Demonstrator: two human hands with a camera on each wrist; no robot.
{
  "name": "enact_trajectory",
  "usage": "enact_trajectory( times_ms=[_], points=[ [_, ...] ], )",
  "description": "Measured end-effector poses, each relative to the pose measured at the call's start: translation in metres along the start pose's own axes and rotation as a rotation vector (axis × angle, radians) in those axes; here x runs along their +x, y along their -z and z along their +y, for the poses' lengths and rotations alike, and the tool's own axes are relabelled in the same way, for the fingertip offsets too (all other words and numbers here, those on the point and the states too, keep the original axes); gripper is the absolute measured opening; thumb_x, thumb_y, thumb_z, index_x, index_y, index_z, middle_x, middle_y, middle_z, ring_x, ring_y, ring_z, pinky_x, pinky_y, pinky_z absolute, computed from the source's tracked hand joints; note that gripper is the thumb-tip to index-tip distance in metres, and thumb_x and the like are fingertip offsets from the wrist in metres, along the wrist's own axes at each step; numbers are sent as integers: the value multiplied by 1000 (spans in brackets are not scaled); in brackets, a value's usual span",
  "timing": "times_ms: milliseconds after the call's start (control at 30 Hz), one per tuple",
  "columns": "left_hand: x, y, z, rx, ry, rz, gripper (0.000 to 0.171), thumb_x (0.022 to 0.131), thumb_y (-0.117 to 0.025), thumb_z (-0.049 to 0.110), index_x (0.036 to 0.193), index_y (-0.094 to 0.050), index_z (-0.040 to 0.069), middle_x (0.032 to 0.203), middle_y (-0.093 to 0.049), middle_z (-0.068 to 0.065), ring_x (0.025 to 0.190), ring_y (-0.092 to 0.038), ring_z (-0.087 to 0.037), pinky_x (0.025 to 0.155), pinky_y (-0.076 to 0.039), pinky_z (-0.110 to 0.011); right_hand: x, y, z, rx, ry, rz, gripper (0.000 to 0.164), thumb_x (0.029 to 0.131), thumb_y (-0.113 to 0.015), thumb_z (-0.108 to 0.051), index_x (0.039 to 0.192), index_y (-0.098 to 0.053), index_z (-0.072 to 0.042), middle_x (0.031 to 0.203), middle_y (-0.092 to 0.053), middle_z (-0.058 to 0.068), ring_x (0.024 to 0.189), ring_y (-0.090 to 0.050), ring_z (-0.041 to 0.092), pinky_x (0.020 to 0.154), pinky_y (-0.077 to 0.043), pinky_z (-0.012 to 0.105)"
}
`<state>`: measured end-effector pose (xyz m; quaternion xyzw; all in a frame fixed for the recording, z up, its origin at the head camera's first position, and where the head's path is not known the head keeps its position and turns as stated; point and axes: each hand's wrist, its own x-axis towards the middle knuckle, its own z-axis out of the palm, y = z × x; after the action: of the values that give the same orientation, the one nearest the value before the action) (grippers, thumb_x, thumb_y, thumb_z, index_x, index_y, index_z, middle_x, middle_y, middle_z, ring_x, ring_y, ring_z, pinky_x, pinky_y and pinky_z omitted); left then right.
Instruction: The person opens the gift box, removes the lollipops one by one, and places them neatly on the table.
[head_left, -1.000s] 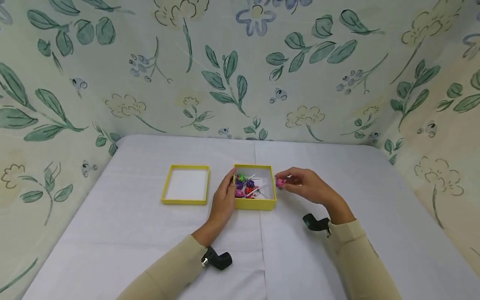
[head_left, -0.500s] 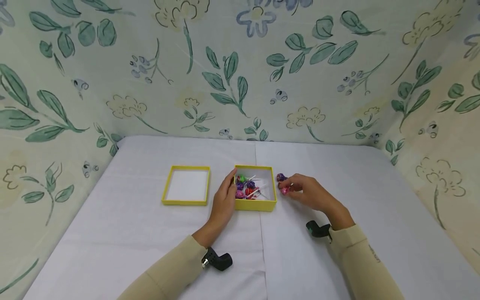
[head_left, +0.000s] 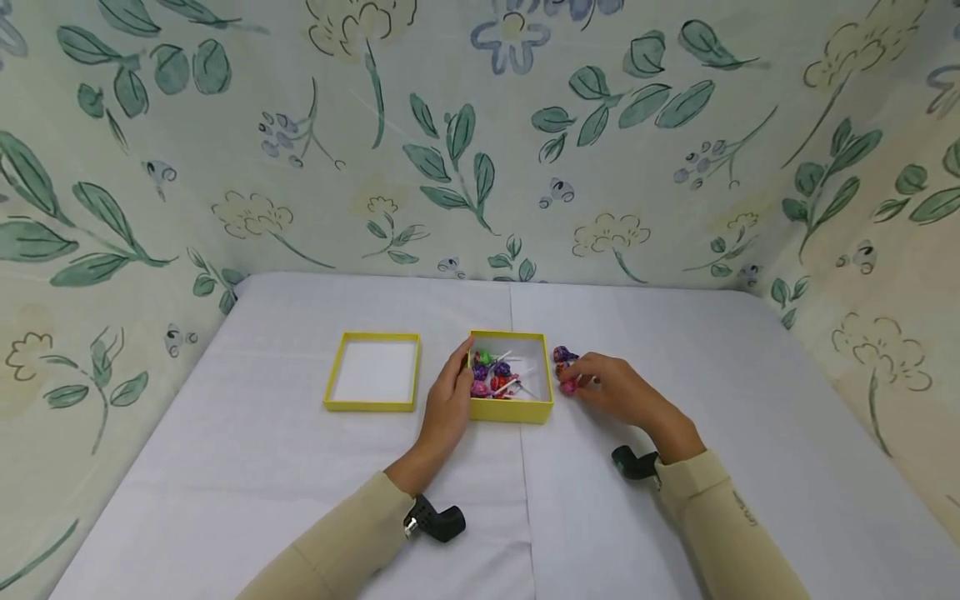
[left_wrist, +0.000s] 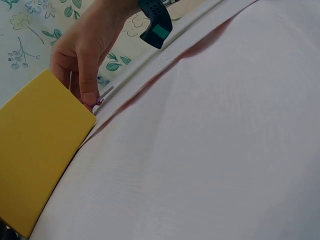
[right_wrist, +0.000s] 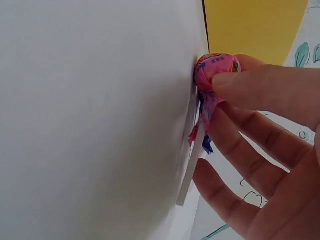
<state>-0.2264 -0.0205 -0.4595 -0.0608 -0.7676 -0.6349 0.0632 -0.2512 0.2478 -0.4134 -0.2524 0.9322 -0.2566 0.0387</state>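
My left hand (head_left: 447, 400) lies along the left wall of a yellow box (head_left: 510, 410), its fingers stretched against the side. Inside the box are several wrapped lollipops (head_left: 500, 367) in green, purple, pink and red, with white sticks. To the right of the box, my right hand (head_left: 618, 387) pinches a pink-wrapped lollipop (right_wrist: 216, 72) by its head between thumb and fingers. Its white stick points back toward the palm in the right wrist view, low against the white cloth. Just beyond those fingertips lies a purple-wrapped lollipop (head_left: 562, 354), partly hidden by the hand.
A shallow yellow-rimmed box lid (head_left: 369, 406), white inside, lies to the left of the box. White cloth (head_left: 300, 475) covers the table, with a crease down the middle. Floral fabric (head_left: 465, 233) hangs behind and at both sides.
My right hand has moved slightly toward me and lowered with the pink lollipop beside the box. The purple lollipop beyond it has come into view. My left hand has stayed put.
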Motion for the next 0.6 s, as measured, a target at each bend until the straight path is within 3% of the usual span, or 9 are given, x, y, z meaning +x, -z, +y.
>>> enact_trajectory(
  times_ms=[200, 367, 600],
  points=[
    [0, 1, -1, 0, -29, 9, 46, 103, -35, 20, 148, -38, 31, 152, -35, 9, 140, -29, -9, 115, -25, -36, 0, 0, -1, -37, -52, 20, 30, 84, -70, 2, 106, -75, -19, 105, -63, 2, 95, -57, 21, 87, -53, 43],
    [-2, 1, -1, 1, -1, 2, 46, 103, -35, 22, 148, -37, 32, 153, -34, 10, 140, -28, -7, 115, -24, -34, -1, 0, -1, -32, -86, -4, 29, 86, -69, -1, 108, -74, -20, 105, -62, 0, 97, -56, 21, 88, -52, 42],
    [-1, -1, -1, -5, -8, 2, 46, 103, -35, 22, 148, -37, 33, 153, -34, 8, 140, -28, -8, 115, -24, -35, -3, 3, -2, -36, -59, 4, 28, 86, -70, -2, 107, -73, -19, 102, -63, 0, 94, -56, 20, 87, -52, 44]
  ],
)
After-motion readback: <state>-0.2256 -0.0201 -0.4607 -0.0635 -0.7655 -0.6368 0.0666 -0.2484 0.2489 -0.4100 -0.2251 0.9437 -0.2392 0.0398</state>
